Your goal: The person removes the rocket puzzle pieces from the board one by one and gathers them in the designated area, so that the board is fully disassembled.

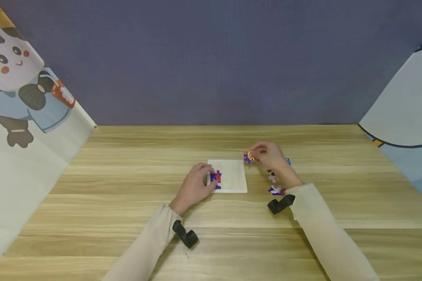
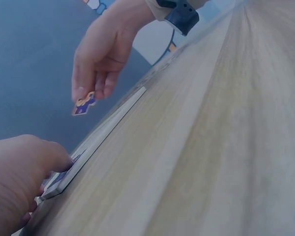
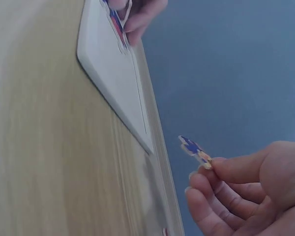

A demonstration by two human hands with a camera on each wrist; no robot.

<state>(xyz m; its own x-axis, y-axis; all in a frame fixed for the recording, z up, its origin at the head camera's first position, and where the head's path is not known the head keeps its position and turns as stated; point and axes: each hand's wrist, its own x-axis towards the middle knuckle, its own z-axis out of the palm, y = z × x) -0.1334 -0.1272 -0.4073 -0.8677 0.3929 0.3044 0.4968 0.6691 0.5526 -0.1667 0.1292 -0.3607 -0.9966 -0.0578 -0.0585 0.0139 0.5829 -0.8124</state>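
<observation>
My right hand (image 1: 270, 156) pinches a purple and yellow jigsaw puzzle piece (image 1: 247, 157) between thumb and fingertips. In the left wrist view this puzzle piece (image 2: 83, 104) hangs in the air beyond the white puzzle tray (image 2: 108, 123). My left hand (image 1: 195, 185) grips the left side of the tray (image 1: 233, 177), its thumb near the lower edge and its fingers near the upper one. Between them, joined purple and red pieces (image 1: 216, 179) lie at the tray's left end. The right wrist view shows the left hand's fingers (image 3: 135, 32) right at those pieces.
Loose puzzle pieces lie right of the tray: a white and red one (image 1: 272, 176), a purple and white one (image 1: 276, 190), and a blue one (image 1: 288, 160) partly hidden behind the right wrist. A dark wall (image 1: 225, 70) stands behind the wooden table (image 1: 144, 156).
</observation>
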